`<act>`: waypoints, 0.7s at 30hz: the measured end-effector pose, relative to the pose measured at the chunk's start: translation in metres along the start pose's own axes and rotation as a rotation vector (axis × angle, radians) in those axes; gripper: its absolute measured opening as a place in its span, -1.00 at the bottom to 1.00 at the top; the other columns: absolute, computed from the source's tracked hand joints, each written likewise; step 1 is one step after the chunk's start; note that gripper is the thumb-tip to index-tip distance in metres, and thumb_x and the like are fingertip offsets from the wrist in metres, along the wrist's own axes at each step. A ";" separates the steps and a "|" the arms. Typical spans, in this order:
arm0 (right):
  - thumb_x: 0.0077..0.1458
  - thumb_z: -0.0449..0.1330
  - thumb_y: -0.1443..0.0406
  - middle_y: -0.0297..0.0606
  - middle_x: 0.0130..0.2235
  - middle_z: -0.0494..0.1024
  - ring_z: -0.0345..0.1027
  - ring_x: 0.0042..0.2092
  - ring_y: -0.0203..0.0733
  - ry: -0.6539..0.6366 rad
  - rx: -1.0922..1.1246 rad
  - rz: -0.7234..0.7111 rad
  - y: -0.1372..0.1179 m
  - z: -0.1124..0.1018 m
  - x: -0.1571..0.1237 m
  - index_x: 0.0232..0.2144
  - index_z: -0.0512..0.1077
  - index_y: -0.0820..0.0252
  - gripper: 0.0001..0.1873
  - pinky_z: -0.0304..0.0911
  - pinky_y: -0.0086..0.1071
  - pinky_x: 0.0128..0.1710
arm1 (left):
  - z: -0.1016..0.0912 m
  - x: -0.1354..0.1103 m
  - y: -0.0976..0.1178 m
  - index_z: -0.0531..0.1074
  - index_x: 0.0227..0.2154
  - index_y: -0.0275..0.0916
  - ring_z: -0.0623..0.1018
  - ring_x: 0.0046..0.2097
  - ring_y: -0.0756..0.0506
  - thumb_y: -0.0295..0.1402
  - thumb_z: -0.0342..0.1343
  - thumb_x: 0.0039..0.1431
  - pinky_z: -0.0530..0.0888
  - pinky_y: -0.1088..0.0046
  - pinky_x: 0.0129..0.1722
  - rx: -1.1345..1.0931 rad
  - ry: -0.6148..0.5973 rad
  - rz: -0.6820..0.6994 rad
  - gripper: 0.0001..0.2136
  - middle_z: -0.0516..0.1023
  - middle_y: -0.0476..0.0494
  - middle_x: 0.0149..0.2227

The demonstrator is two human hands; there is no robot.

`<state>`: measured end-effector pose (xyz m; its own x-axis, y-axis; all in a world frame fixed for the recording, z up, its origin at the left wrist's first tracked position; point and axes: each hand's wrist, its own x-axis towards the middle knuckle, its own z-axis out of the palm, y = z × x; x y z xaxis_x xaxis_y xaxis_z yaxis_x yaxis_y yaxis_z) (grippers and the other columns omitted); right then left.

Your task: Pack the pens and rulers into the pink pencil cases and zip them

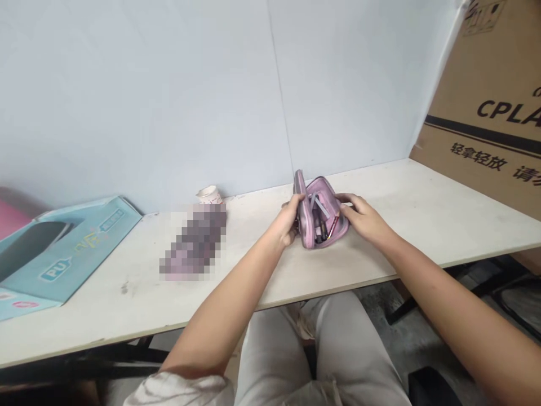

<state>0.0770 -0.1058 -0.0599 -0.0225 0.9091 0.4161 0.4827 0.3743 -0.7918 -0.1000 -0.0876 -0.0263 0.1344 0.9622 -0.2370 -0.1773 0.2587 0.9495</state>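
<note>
A pink and grey zip pencil case stands unzipped on the white table, its two halves parted. Inside it lie several pens and a dark red pencil. My left hand grips the left half from outside, thumb over its edge. On the other side, my right hand has its fingers around the rim of the right half, some of them hidden behind it.
A white paper cup stands by the wall, behind a blurred-out dark and pinkish item. A light blue box lies at the table's left. The large brown carton rises on the right. The table's front edge runs above my knees.
</note>
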 end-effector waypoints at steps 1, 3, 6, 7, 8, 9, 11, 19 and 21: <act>0.07 -0.03 0.25 -0.13 -0.01 0.37 0.20 0.05 -0.17 -0.008 0.012 0.030 0.009 -0.004 0.000 -0.04 0.30 0.22 -0.61 0.08 -0.22 0.06 | -0.004 0.001 -0.001 0.35 -0.35 -0.25 0.51 -0.44 -0.08 -0.10 0.00 0.00 0.48 0.38 -0.36 -0.026 -0.039 -0.039 -0.70 0.49 -0.10 -0.49; 0.04 0.00 0.26 -0.12 0.01 0.38 0.23 0.03 -0.16 -0.034 0.040 0.110 0.023 -0.010 -0.002 -0.02 0.28 0.22 -0.58 0.10 -0.23 0.04 | -0.016 0.002 -0.001 0.34 -0.37 -0.24 0.51 -0.44 -0.08 -0.14 -0.08 0.04 0.48 0.35 -0.35 -0.036 -0.084 -0.078 -0.73 0.48 -0.09 -0.50; 0.01 0.04 0.26 -0.16 0.00 0.40 0.28 -0.01 -0.17 -0.075 0.087 0.218 0.037 -0.016 -0.007 0.02 0.25 0.19 -0.53 0.16 -0.24 0.00 | -0.039 0.004 0.004 0.28 -0.13 -0.24 0.53 -0.28 -0.11 -0.29 -0.06 0.02 0.46 0.29 -0.21 0.154 0.055 -0.003 -0.68 0.51 -0.17 -0.29; 0.01 0.05 0.26 -0.17 -0.01 0.41 0.29 -0.02 -0.17 -0.086 0.101 0.240 0.040 -0.017 -0.009 0.03 0.24 0.18 -0.52 0.17 -0.25 -0.01 | -0.046 0.005 0.008 0.21 -0.03 -0.23 0.52 -0.18 -0.13 -0.35 -0.04 -0.01 0.43 0.27 -0.14 0.276 0.148 0.056 -0.59 0.48 -0.22 -0.18; 0.00 0.05 0.25 -0.17 -0.01 0.41 0.30 -0.03 -0.17 -0.097 0.111 0.255 0.044 -0.018 -0.010 0.03 0.23 0.17 -0.51 0.18 -0.25 -0.02 | -0.051 0.007 0.011 0.14 0.04 -0.24 0.47 -0.06 -0.15 -0.39 -0.03 -0.03 0.37 0.25 -0.05 0.419 0.212 0.116 -0.51 0.42 -0.28 -0.05; 0.00 0.06 0.25 -0.17 -0.01 0.41 0.30 -0.03 -0.17 -0.108 0.115 0.266 0.046 -0.018 -0.010 0.04 0.22 0.17 -0.50 0.18 -0.25 -0.02 | -0.053 0.008 0.014 0.08 0.09 -0.26 0.39 0.05 -0.17 -0.42 -0.01 -0.04 0.30 0.22 0.03 0.575 0.259 0.189 -0.45 0.32 -0.33 0.05; 0.00 0.06 0.25 -0.16 -0.02 0.41 0.31 -0.04 -0.17 -0.127 0.119 0.286 0.050 -0.018 -0.010 0.05 0.21 0.17 -0.49 0.19 -0.24 -0.03 | -0.049 0.011 0.015 0.06 0.12 -0.32 0.16 0.21 -0.20 -0.39 0.00 -0.02 0.11 0.20 0.16 0.885 0.243 0.350 -0.42 0.14 -0.38 0.18; -0.01 0.07 0.24 -0.12 0.11 0.28 0.21 0.08 -0.13 -0.164 0.188 0.262 0.037 -0.003 -0.014 0.16 -0.01 0.16 -0.32 0.11 -0.16 0.07 | 0.022 0.045 -0.028 -0.09 0.21 -0.10 -0.16 0.26 -0.44 0.09 -0.07 -0.02 -0.16 -0.20 0.09 1.331 0.030 0.307 -0.25 -0.21 -0.30 0.29; -0.04 0.03 0.32 -0.14 0.13 0.26 0.15 0.13 -0.13 -0.144 0.174 0.245 0.032 0.002 -0.015 0.17 -0.01 0.17 -0.31 0.03 -0.15 0.13 | 0.029 0.057 -0.034 -0.04 0.20 -0.10 -0.15 0.25 -0.47 0.04 -0.03 -0.03 -0.16 -0.21 0.08 1.348 0.059 0.268 -0.27 -0.17 -0.29 0.29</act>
<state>0.0909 -0.1069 -0.0928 -0.0533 0.9878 0.1460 0.3330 0.1555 -0.9300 -0.0576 -0.0437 -0.0658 0.1997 0.9798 0.0072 0.8879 -0.1841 0.4217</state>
